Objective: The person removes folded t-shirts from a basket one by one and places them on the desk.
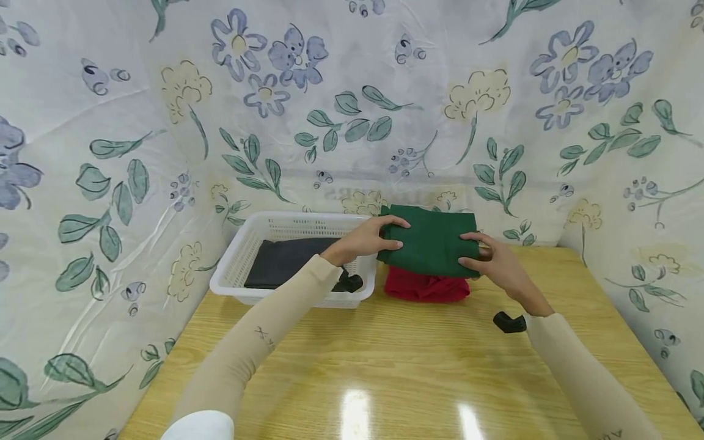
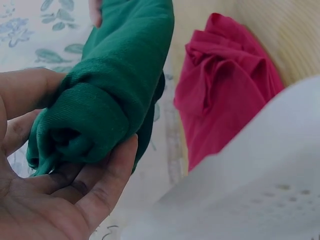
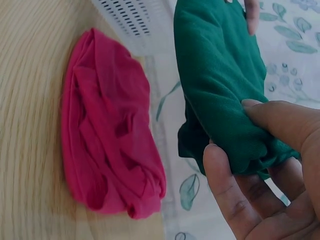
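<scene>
A folded green cloth (image 1: 431, 241), perhaps a garment, is held up off the table between both hands. My left hand (image 1: 367, 237) grips its left end, thumb on one side and fingers on the other; the left wrist view shows the rolled end of the green cloth (image 2: 95, 115). At the opposite end my right hand (image 1: 497, 263) pinches the cloth, with the thumb on top and fingertips beneath in the right wrist view. Below and nearer lies a crumpled red cloth (image 1: 426, 287) on the table, apart from the green one in the right wrist view.
Left of the cloths stands a white perforated plastic basket (image 1: 236, 290) with a folded dark cloth (image 1: 286, 260) inside. The wooden table (image 1: 396, 354) runs back to a floral-patterned curtain (image 1: 352, 165), which also hangs along both sides.
</scene>
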`<state>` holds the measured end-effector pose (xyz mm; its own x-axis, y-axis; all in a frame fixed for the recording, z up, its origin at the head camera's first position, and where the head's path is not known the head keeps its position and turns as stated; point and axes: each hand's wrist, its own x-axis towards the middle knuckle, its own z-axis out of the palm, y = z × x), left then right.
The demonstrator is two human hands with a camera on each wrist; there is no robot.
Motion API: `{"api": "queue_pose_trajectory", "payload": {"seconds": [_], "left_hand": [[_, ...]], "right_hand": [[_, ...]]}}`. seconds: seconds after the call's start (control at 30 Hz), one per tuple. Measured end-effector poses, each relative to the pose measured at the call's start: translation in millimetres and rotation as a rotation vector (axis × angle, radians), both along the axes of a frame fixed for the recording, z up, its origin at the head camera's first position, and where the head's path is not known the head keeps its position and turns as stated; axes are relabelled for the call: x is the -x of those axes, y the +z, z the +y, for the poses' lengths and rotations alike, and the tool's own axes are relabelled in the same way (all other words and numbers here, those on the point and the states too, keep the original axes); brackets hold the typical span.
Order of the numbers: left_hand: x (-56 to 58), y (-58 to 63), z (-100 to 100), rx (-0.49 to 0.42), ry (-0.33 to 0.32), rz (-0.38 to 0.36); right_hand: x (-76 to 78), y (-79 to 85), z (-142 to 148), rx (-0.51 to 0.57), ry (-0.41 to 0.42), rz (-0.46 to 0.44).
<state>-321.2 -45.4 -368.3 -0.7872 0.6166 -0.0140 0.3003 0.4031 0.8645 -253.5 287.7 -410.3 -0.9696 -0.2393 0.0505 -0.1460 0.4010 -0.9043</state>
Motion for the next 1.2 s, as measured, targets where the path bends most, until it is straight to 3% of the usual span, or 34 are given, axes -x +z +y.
{"api": "queue_pose_trajectory", "payload": {"seconds": [0.53, 0.8, 1.0, 1.2], "left_hand": [[-0.3, -12.0, 40.8, -0.02, -0.053, -0.048], [-3.3, -12.9, 60.9, -0.013, -0.031, -0.074], [-6.5, -14.6, 73.3, -0.012, -0.022, -0.065], [-5.8, -21.3, 89.8, -0.002, -0.017, -0.041]], "right_hand": [[-9.2, -11.9, 36.4, -0.035, -0.056, 0.023], [-14.9, -14.2, 53.7, -0.054, -0.083, 0.007], [-17.4, -19.1, 64.4, -0.036, -0.09, -0.008], [-19.2, -27.5, 79.8, -0.095, -0.118, -0.026]]}}
